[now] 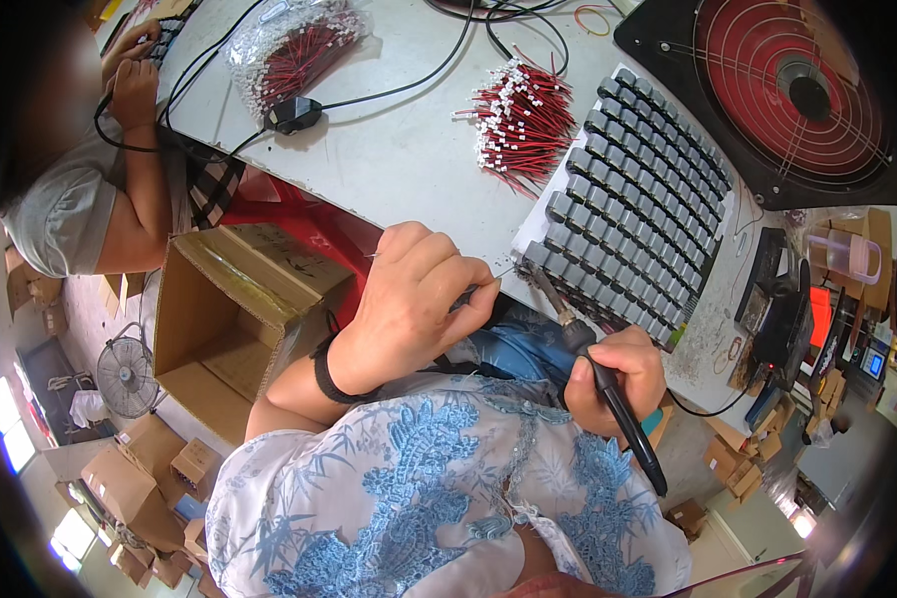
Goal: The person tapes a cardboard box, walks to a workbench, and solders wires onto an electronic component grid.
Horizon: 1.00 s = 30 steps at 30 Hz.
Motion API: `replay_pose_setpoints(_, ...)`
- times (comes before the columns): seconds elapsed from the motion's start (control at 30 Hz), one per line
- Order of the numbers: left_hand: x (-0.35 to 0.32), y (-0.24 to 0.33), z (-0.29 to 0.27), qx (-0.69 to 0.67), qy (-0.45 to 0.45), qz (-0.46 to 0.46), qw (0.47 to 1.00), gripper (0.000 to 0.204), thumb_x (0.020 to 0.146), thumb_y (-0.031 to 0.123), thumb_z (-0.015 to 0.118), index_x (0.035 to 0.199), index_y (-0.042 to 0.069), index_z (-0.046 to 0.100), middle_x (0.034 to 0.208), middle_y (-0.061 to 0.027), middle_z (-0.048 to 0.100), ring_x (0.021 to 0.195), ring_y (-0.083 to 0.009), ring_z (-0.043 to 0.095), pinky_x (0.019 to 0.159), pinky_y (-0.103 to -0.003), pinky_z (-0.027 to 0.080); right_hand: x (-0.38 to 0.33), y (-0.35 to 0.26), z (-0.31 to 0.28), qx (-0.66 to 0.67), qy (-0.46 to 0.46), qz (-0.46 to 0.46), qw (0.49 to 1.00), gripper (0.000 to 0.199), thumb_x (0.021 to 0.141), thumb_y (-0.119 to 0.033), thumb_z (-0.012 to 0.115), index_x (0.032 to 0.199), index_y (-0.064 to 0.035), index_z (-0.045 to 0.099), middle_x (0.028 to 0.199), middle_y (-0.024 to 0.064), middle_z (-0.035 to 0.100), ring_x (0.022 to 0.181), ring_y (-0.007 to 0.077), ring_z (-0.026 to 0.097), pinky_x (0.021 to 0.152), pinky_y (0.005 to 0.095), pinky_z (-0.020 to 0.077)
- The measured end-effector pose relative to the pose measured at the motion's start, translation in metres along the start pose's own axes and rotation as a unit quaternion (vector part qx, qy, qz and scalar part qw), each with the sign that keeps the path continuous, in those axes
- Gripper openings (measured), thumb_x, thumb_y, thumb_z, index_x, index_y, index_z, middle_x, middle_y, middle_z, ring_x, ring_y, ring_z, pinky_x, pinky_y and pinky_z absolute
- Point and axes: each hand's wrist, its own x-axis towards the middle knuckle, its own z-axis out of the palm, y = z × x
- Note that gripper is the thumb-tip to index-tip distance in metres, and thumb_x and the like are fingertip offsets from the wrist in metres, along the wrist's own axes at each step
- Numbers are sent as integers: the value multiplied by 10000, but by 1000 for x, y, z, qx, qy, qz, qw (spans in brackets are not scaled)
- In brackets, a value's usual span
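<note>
My right hand (618, 382) is closed around the black handle of a soldering iron (608, 384). The iron's metal tip points up and left, at the near left corner of a board of small grey parts (628, 209) set in tight rows. Just left of that corner, my left hand (419, 299) is closed in a pinch. A thin wire seems to pass through its fingers, with fine ends showing on both sides; most of it is hidden by the hand. Beyond the board's left edge lies a pile of red wires with white connectors (523, 125).
A clear bag of more red wires (299, 55) and a black cable adapter (294, 115) lie on the white table (389, 149). A large fan (802, 95) stands at the far right. An open cardboard box (239, 319) is left of me. Another person's arm (140, 189) reaches in at left.
</note>
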Motion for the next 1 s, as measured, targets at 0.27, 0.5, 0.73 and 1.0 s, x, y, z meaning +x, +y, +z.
replay_pose_setpoints(0.27, -1, -1, 2, -7, 1, 2, 1000, 211, 634, 39, 742, 799, 90, 620, 690, -32, 464, 672, -230, 463, 641, -337, 352, 0, 1, 0, 2, -4, -7, 1000, 252, 755, -91, 695, 923, -45, 513, 627, 45, 561, 481, 203, 524, 472, 311, 406)
replay_pose_setpoints(0.5, -2, -1, 4, -3, 7, -3, 1000, 209, 632, 21, 749, 783, 85, 619, 680, -32, 480, 651, -231, 466, 636, -335, 361, 0, 2, 1, -4, -11, -21, 1000, 246, 752, -81, 688, 918, -44, 510, 639, 44, 571, 487, 206, 533, 473, 314, 403)
replay_pose_setpoints(0.73, -1, -3, 4, 0, 29, -7, 1000, 209, 642, 24, 744, 796, 93, 622, 685, -30, 471, 661, -229, 462, 644, -334, 351, 0, -1, -9, -10, -8, -22, 1000, 236, 746, -76, 680, 909, -46, 512, 628, 48, 559, 473, 200, 508, 468, 311, 397)
replay_pose_setpoints(1.0, 1, -2, 6, -4, 18, -7, 1000, 204, 640, 22, 745, 789, 92, 625, 678, -29, 475, 657, -228, 462, 642, -338, 351, -9, 4, -2, 33, 28, 22, 999, 260, 751, -72, 685, 957, -40, 531, 658, 62, 558, 517, 207, 518, 494, 313, 407)
